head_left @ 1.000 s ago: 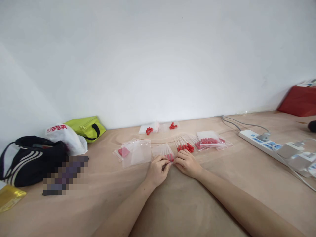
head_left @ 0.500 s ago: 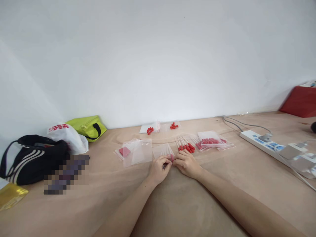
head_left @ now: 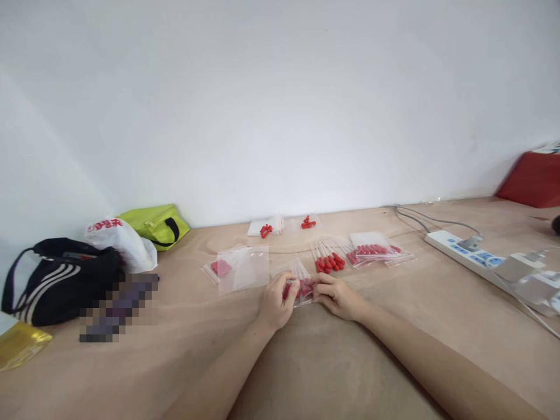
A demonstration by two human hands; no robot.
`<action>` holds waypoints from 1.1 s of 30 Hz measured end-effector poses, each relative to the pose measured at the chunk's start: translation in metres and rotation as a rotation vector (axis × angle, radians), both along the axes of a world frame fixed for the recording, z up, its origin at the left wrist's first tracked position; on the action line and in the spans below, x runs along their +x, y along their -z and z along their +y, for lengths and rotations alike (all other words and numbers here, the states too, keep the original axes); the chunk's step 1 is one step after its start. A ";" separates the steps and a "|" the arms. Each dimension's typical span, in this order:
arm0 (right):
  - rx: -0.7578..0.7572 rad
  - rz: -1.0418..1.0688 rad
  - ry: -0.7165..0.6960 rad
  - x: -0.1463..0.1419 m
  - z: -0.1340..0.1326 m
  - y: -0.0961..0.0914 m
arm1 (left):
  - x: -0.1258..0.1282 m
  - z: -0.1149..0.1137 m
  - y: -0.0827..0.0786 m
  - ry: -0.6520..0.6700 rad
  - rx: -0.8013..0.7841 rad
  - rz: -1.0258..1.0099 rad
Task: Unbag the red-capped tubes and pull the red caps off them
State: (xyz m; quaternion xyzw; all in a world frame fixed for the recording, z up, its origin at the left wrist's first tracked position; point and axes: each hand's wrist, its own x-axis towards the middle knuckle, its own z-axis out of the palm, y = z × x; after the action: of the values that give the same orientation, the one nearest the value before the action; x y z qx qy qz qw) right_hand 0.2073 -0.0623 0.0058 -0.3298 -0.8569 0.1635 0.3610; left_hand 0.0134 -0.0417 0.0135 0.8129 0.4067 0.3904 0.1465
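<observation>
A clear zip bag (head_left: 303, 298) with several red-tipped white sticks (head_left: 303, 286) inside lies between my hands, its near edge towards me. My left hand (head_left: 277, 303) is closed on the bag's left side, thumb in front. On its right edge, my right hand (head_left: 336, 295) pinches the plastic with bent fingers. Just beyond the right hand, loose red-tipped sticks (head_left: 330, 262) lie fanned out, tips towards me. Filled zip bags (head_left: 378, 249) are stacked farther right. To the left of my hands lies a flat clear bag (head_left: 249, 268) beside a pink piece (head_left: 220, 268).
Two bags with small red pieces (head_left: 266, 231) (head_left: 308, 223) lie near the wall. A white power strip (head_left: 464, 249) with plugs and cables is at right, before a red box (head_left: 531, 179). A black bag (head_left: 65, 283), white plastic bag (head_left: 125, 244) and green bag (head_left: 153, 224) stand at left.
Both hands have moved slightly apart. The bag's near edge and the red tips inside it now show between them, where fingers covered them before.
</observation>
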 end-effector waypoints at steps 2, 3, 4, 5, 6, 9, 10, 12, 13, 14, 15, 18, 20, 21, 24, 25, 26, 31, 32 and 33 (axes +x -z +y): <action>-0.101 0.053 -0.023 0.011 -0.007 -0.001 | -0.007 0.003 -0.001 0.000 -0.027 0.021; -0.142 0.075 -0.012 0.016 -0.010 -0.001 | -0.010 0.004 -0.001 0.019 -0.037 0.054; -0.175 0.098 0.009 0.020 -0.013 -0.001 | -0.013 0.005 -0.001 0.051 -0.049 0.101; -0.199 0.119 0.039 0.024 -0.015 0.000 | -0.016 0.005 -0.002 0.091 -0.061 0.155; -0.215 0.140 0.077 0.026 -0.016 0.001 | -0.018 0.005 -0.002 0.129 -0.073 0.209; -0.202 0.179 0.228 0.027 -0.015 0.005 | -0.022 -0.001 -0.005 0.171 -0.087 0.305; -0.182 0.183 0.279 0.026 -0.013 0.006 | -0.024 -0.004 -0.006 0.162 -0.081 0.312; -0.142 0.169 0.355 0.025 -0.010 0.008 | -0.026 -0.010 -0.007 0.134 -0.066 0.316; -0.128 0.150 0.380 0.024 -0.008 0.009 | -0.028 -0.014 -0.008 0.122 -0.058 0.316; -0.121 0.124 0.398 0.024 -0.006 0.010 | -0.029 -0.018 -0.008 0.113 -0.050 0.317; -0.120 0.093 0.412 0.023 -0.005 0.010 | -0.031 -0.021 -0.008 0.104 -0.043 0.317; -0.143 -0.007 0.425 0.022 -0.004 0.009 | -0.034 -0.028 -0.008 0.078 -0.013 0.302; -0.167 -0.077 0.397 0.021 -0.006 0.006 | -0.034 -0.029 -0.008 0.069 0.015 0.285; -0.177 -0.111 0.381 0.020 -0.007 0.005 | -0.034 -0.028 -0.008 0.070 0.027 0.277; -0.175 -0.185 0.362 0.015 -0.011 0.001 | -0.034 -0.022 -0.009 0.100 0.005 0.299; -0.166 -0.198 0.359 0.014 -0.012 0.001 | -0.035 -0.020 -0.010 0.112 -0.021 0.318; -0.154 -0.207 0.350 0.012 -0.013 0.000 | -0.035 -0.019 -0.011 0.127 -0.051 0.338; -0.092 -0.172 0.308 0.009 -0.012 -0.002 | -0.036 -0.019 -0.016 0.165 -0.114 0.351; -0.087 -0.152 0.316 0.009 -0.011 -0.002 | -0.036 -0.020 -0.016 0.158 -0.111 0.341; -0.090 -0.131 0.322 0.009 -0.010 -0.002 | -0.035 -0.020 -0.017 0.150 -0.109 0.331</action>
State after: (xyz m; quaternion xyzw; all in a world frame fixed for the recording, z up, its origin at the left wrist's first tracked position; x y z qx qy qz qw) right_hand 0.2159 -0.0728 0.0078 -0.4886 -0.8065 0.1198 0.3107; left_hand -0.0219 -0.0622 0.0305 0.8850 0.3840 0.2166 0.1499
